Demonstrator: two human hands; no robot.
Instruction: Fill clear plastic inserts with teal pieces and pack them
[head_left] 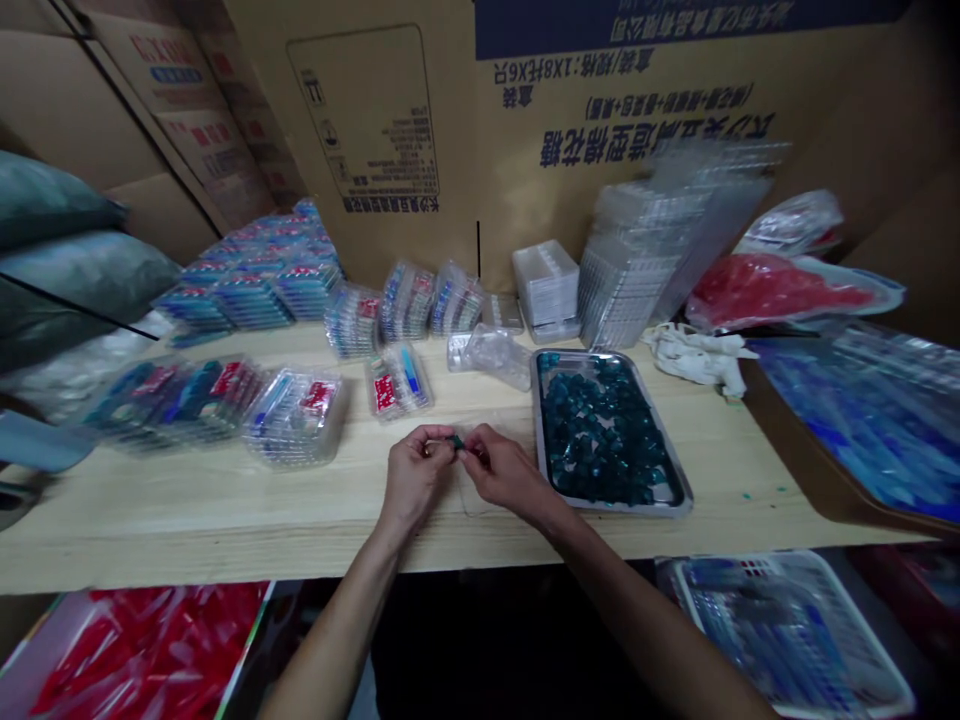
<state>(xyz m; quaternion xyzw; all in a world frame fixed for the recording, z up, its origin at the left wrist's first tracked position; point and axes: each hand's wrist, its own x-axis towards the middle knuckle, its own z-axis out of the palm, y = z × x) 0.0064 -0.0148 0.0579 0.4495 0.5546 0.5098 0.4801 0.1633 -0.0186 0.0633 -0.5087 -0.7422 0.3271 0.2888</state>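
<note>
- backed by a large printed cardboard carton (450, 120), behind the wooden table (337, 500).
- stacked tall against the carton: clear plastic trays (637, 250); could topple if knocked, being piled high.
- set just beside the right hand (499, 467): metal tray (681, 500), spread with dark green pieces (600, 430); could scatter if bumped at the rim.
- closed in a fingertip pinch, meeting low over the table: left hand (414, 472) and right hand, each grip apparently on the same small green piece (456, 442); cannot tell which bears more.
- placed just beyond the hands: a filled clear pack (400, 382) and a crumpled clear bag (495, 355); could get shoved aside by a careless reach.
- held between both sets of fingertips, mostly hidden: small green piece; could slip free if pinched off-centre or pulled unevenly.
</note>
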